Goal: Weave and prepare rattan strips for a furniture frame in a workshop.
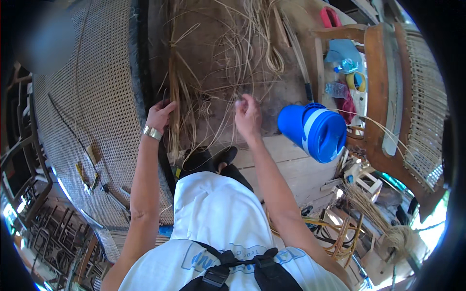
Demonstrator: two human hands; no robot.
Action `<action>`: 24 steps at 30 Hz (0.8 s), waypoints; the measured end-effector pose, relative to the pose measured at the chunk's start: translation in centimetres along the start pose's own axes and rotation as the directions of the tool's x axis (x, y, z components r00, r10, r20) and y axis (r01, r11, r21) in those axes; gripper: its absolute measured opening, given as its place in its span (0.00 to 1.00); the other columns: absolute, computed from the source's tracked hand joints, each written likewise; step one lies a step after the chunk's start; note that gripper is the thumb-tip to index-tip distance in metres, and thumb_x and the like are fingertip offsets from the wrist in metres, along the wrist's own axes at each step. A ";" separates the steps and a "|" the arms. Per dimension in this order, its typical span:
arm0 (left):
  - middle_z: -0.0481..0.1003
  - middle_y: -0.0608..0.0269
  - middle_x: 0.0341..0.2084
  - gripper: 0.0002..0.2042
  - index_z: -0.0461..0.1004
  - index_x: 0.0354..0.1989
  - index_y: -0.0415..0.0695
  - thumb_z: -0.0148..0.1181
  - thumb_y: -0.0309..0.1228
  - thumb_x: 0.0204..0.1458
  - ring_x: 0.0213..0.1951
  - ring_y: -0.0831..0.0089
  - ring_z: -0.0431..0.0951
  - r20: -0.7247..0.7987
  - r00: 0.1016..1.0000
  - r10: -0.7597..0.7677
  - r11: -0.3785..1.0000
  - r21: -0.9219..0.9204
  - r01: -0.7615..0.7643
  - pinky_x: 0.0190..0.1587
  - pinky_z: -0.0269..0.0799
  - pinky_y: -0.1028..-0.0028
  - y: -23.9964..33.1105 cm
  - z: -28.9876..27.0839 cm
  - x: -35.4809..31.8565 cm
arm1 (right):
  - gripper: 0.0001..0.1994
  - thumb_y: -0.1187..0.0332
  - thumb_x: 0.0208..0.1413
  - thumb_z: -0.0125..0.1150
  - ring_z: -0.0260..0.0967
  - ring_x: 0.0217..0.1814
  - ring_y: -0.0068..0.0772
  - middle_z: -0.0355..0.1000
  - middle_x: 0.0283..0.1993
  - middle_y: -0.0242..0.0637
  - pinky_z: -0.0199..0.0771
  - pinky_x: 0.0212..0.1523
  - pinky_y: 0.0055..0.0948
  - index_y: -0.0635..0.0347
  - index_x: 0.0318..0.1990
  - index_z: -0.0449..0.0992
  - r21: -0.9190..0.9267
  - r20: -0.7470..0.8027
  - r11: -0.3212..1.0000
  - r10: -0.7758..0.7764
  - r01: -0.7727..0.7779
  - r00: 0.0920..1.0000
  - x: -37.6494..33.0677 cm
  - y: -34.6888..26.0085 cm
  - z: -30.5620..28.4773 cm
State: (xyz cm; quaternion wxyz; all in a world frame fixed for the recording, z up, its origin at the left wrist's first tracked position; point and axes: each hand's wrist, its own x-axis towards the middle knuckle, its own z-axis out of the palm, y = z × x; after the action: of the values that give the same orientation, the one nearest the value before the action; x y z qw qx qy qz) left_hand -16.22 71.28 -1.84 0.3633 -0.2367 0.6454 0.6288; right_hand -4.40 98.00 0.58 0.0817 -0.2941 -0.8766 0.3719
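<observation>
Tan cane strands [175, 68] lie in a long bundle ahead of the person, tied near the far end, running alongside the dark edge of a woven cane panel [92, 106]. Left hand [161, 116] is at the bundle's near half: back of hand up, thumb and index reaching right onto its left edge. Can't tell whether they're pinched on a strand or just resting there. Left forearm comes up almost straight from lower left, metal-banded watch [152, 133] at the wrist.

Right hand [248, 118] is at about the same height, well apart from the left, over the loose strands [242, 48]. Fingers curled, fingertips bunched close together and pointing away from the body; can't tell if a strand is clamped between them, too fine at this size. Right forearm slants up and left from lower right, elbow bent out.

Loose strands spread over the brown work surface [291, 92], with a looped hank [274, 60] beyond the right hand. Blue jug [310, 131] with white band: right of right hand, not touching. Wooden chair [376, 82] with woven cane: far right.
</observation>
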 end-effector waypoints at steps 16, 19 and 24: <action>0.78 0.66 0.30 0.15 0.77 0.43 0.37 0.62 0.37 0.56 0.32 0.81 0.75 0.204 0.891 0.406 0.864 0.231 -0.447 0.36 0.70 0.80 4.0 11.1 -3.8 | 0.08 0.62 0.61 0.53 0.70 0.22 0.31 0.71 0.26 0.34 0.69 0.23 0.32 0.55 0.35 0.69 0.507 0.478 0.496 0.518 -0.704 0.709 8.8 2.8 -1.2; 0.79 0.67 0.31 0.15 0.78 0.41 0.39 0.64 0.39 0.54 0.29 0.82 0.73 0.329 0.937 0.116 0.980 0.116 -0.162 0.32 0.69 0.79 3.5 16.4 -0.7 | 0.07 0.65 0.64 0.51 0.57 0.16 0.18 0.64 0.23 0.27 0.57 0.17 0.22 0.52 0.33 0.66 0.534 0.648 0.345 0.420 -0.772 0.636 6.4 1.4 -2.6; 0.79 0.69 0.28 0.14 0.78 0.43 0.43 0.66 0.36 0.52 0.21 0.86 0.66 0.485 0.874 -0.005 0.995 0.087 -0.043 0.22 0.59 0.81 2.9 20.8 2.9 | 0.05 0.65 0.64 0.53 0.53 0.16 0.15 0.63 0.24 0.25 0.53 0.16 0.19 0.53 0.37 0.68 0.479 0.689 0.329 0.434 -0.814 0.581 3.2 1.9 -4.6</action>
State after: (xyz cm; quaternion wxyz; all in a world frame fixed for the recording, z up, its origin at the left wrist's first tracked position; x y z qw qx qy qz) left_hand -16.71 92.48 -1.07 0.5180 -0.0479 0.5653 0.6402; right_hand -4.42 103.67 2.30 -0.1585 -0.4613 -0.4317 0.7587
